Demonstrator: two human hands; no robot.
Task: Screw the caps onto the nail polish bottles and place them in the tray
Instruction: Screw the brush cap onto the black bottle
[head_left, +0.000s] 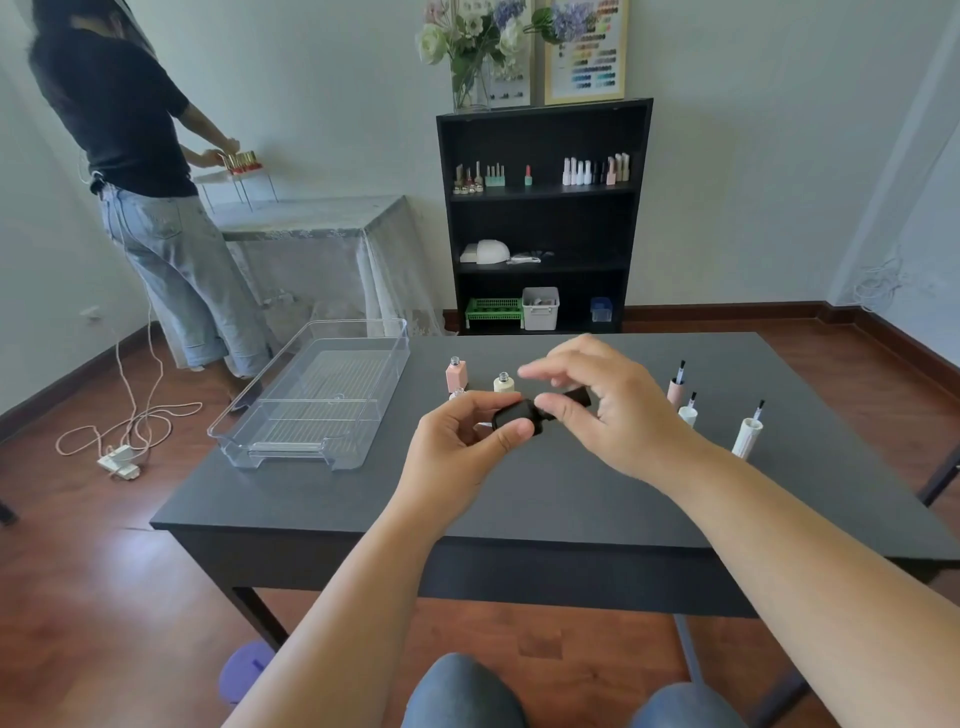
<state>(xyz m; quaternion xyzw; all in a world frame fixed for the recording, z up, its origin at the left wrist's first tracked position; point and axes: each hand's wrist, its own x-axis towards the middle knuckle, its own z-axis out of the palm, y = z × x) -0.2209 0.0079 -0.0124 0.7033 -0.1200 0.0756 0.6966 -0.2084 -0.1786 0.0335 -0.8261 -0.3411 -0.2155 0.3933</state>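
Hands are meeting above the dark table (519, 499). Left hand (467, 436) is gripping the black bottle (514, 415); right hand (602, 400) is pinching its black cap (576, 397).

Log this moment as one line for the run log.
step: capping black bottle | left hand: holds bottle | right hand: on black cap | tray: no bottles | table: open bottles, loose caps

Bare forearms without sleeves, left hand (470, 431) and right hand (613, 400) ringless, blue jeans (462, 693) at the knees.
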